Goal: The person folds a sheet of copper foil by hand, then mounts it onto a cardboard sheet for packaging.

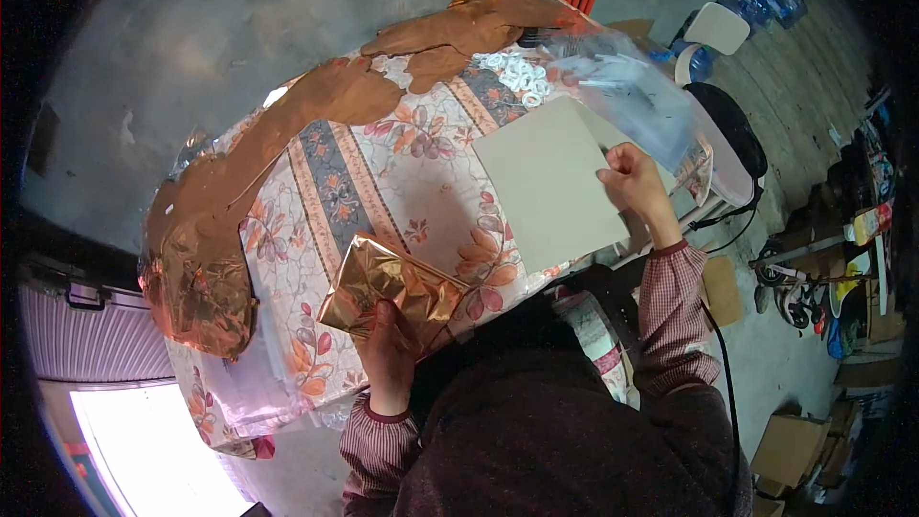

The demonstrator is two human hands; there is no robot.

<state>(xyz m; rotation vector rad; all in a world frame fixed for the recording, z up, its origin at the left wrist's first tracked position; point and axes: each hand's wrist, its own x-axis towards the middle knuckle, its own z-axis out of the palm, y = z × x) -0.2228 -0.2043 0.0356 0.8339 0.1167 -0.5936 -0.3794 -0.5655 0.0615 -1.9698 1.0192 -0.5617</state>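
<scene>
The left hand (388,359) grips a folded copper foil sheet (402,280), thumb on top, at the near edge of the flower-patterned bench (421,206). The right hand (639,190) is over the right side of a flat pale-grey board (546,187), its fingers curled narrow toward the thumb; whether they pinch anything, I cannot tell. The board reaches the bench's near edge, right of the foil sheet. Flat copper foil balloons (330,96) line the far edge down to the left end. White rings (522,77) lie beyond the board, beside clear plastic bags (646,105) toward the far right corner.
</scene>
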